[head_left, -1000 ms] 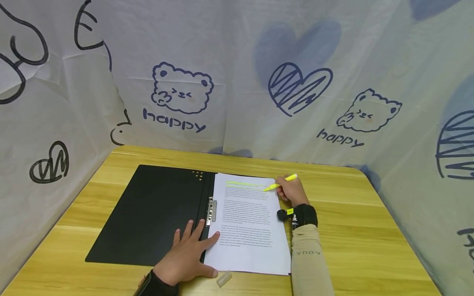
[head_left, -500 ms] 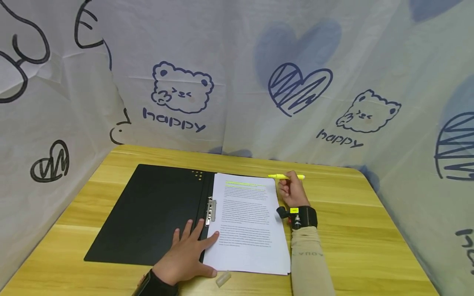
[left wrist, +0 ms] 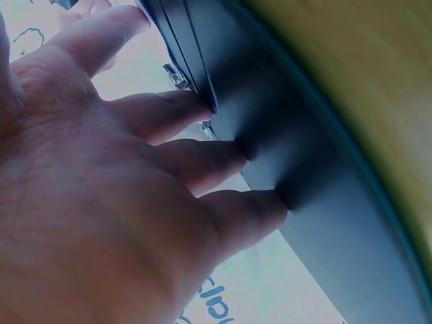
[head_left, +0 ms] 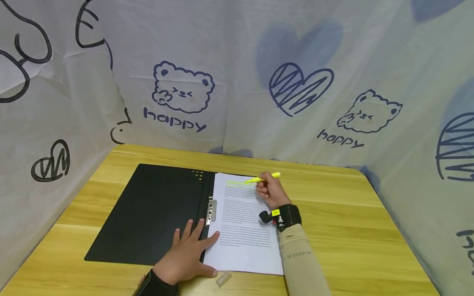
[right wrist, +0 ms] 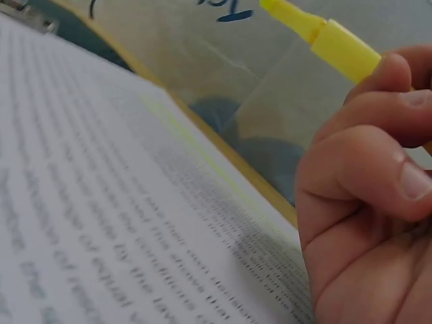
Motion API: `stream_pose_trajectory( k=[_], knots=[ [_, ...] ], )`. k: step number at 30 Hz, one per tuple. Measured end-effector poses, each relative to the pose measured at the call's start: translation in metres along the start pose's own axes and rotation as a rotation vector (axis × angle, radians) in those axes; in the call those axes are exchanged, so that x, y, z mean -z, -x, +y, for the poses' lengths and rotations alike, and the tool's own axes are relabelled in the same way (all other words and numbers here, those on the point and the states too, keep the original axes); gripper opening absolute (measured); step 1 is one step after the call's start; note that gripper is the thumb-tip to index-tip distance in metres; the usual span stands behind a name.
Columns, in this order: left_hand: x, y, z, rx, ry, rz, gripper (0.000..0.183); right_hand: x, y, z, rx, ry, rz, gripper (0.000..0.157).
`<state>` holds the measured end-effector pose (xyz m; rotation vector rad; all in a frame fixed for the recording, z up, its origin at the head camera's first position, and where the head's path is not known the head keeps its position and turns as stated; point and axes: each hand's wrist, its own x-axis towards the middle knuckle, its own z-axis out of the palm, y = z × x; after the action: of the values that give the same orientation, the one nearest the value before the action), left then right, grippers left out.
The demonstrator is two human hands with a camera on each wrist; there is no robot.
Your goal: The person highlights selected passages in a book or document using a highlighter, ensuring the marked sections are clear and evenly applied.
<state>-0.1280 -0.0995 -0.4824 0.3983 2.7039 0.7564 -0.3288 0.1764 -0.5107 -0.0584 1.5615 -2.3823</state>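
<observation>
My right hand (head_left: 272, 192) pinches a yellow highlighter (head_left: 259, 179) over the upper part of the printed paper (head_left: 244, 257). In the right wrist view the highlighter (right wrist: 347, 50) points away from the curled fingers, its tip apart from the sheet. Yellow lines mark the top rows of text. With fingers spread, my left hand (head_left: 185, 257) rests across the lower spine of the black folder (head_left: 148, 213) and the paper's left edge. In the left wrist view, several straight fingertips of the left hand (left wrist: 128, 196) touch the folder's dark cover (left wrist: 304, 148).
A small clear pen cap (head_left: 224, 279) lies on the wooden table (head_left: 352, 230) just below the paper. The folder's metal clip (head_left: 211, 210) holds the sheets at their left side. Behind the table hangs a white cloth (head_left: 237, 82) with printed bears and hearts.
My right hand first lifted the highlighter off the text toward the paper's upper right corner, then moved left over the top lines. My left hand has stayed in place.
</observation>
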Motion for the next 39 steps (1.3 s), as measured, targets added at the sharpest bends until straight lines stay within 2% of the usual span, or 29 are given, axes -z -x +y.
stream_pose_trajectory(
  k=[3, 6, 9, 12, 15, 20, 22, 24, 26, 29, 31, 34, 39],
  knots=[
    [0.000, 0.000, 0.000, 0.004, 0.001, -0.003, 0.092, -0.004, -0.004, 0.007, -0.008, 0.097, 0.078, 0.020],
    [0.001, 0.000, 0.000, 0.008, -0.001, -0.009, 0.091, -0.009, -0.006, 0.011, -0.010, 0.166, 0.122, 0.016],
    [0.002, 0.000, 0.000, 0.010, -0.006, -0.014, 0.092, -0.013, -0.006, 0.012, -0.006, 0.216, 0.130, 0.015],
    [0.003, 0.000, 0.000, 0.009, -0.011, -0.015, 0.092, -0.014, -0.005, 0.009, -0.019, 0.236, 0.100, 0.015],
    [0.003, 0.000, -0.001, 0.004, -0.016, -0.011, 0.092, -0.008, -0.001, 0.003, -0.082, 0.239, 0.000, 0.017],
    [0.002, 0.001, -0.001, 0.003, -0.010, -0.011, 0.091, 0.007, 0.006, -0.006, -0.211, 0.271, -0.349, 0.026],
    [0.002, 0.001, 0.000, 0.006, -0.008, -0.010, 0.092, 0.008, 0.007, -0.007, -0.233, 0.270, -0.406, 0.027],
    [0.002, 0.001, 0.000, 0.007, -0.009, -0.009, 0.092, 0.004, 0.006, -0.004, -0.250, 0.239, -0.355, 0.025],
    [0.002, 0.001, 0.000, 0.005, -0.012, -0.010, 0.092, -0.004, 0.003, 0.000, -0.235, 0.195, -0.226, 0.020],
    [0.003, 0.001, 0.000, 0.003, -0.014, -0.014, 0.092, -0.017, -0.002, 0.007, -0.159, 0.139, -0.043, 0.014],
    [0.003, 0.000, 0.000, 0.005, -0.014, -0.017, 0.092, -0.025, -0.005, 0.012, -0.094, 0.139, 0.032, 0.014],
    [0.003, 0.000, -0.001, 0.002, -0.013, -0.017, 0.091, -0.034, -0.008, 0.018, -0.023, 0.200, 0.082, 0.016],
    [0.003, 0.001, 0.000, 0.004, -0.012, -0.014, 0.091, -0.039, -0.010, 0.024, 0.021, 0.331, 0.087, 0.022]
  ],
)
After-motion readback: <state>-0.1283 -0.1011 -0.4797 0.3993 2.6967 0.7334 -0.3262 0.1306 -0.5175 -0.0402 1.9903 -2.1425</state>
